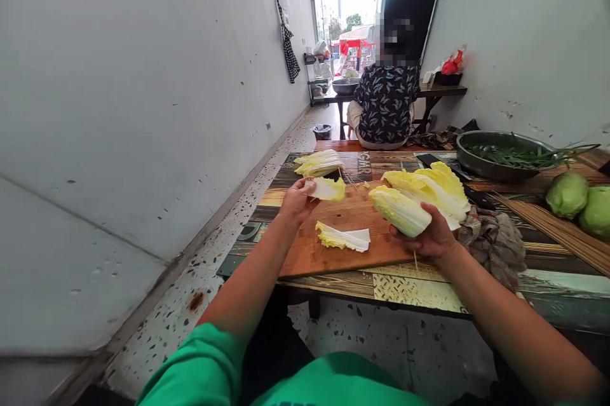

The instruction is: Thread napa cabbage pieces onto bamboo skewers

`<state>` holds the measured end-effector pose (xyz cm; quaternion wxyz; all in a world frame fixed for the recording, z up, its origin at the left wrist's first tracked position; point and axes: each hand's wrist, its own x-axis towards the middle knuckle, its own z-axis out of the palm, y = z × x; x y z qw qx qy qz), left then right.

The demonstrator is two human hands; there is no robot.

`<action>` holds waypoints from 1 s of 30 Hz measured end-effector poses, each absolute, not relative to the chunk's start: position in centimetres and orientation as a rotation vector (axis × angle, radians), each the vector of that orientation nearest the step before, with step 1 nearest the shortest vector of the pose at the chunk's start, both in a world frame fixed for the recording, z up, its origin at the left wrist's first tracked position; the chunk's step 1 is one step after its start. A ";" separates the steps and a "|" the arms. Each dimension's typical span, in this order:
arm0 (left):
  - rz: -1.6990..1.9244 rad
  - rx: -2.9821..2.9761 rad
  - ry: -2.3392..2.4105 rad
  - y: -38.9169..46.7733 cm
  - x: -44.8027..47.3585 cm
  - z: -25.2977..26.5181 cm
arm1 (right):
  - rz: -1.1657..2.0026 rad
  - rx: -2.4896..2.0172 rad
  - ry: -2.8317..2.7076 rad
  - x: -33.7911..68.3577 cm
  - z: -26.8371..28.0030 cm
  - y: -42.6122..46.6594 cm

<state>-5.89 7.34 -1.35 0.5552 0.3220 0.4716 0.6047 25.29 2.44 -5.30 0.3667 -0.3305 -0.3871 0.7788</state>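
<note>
Green-sleeved, the left arm (pixel 252 279) stretches up to the frame's centre, its left hand (pixel 299 201) pinching a napa cabbage leaf (pixel 330 189) by the pale base above a wooden cutting board (pixel 305 253). Right of centre, the right hand (pixel 433 237) cups a napa cabbage head (pixel 403 210) from beneath, thumb closed over its base. Mid-right, a steel bowl (pixel 481 166) holds slender green stalks (pixel 512 155); at upper centre sits a metal basin (pixel 344 88), contents too small to identify.
</note>
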 end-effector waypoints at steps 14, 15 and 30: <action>1.218 1.436 1.339 4.4 -2.0 -0.1 | 1.154 -1.212 -1.197 24.1 -3.3 0.9; 1.169 1.444 1.238 3.6 -1.1 0.4 | 1.055 -1.243 -1.226 23.4 -2.8 0.3; 1.016 0.944 0.616 -1.4 0.5 0.6 | 1.261 -1.066 -1.556 19.7 1.2 -1.7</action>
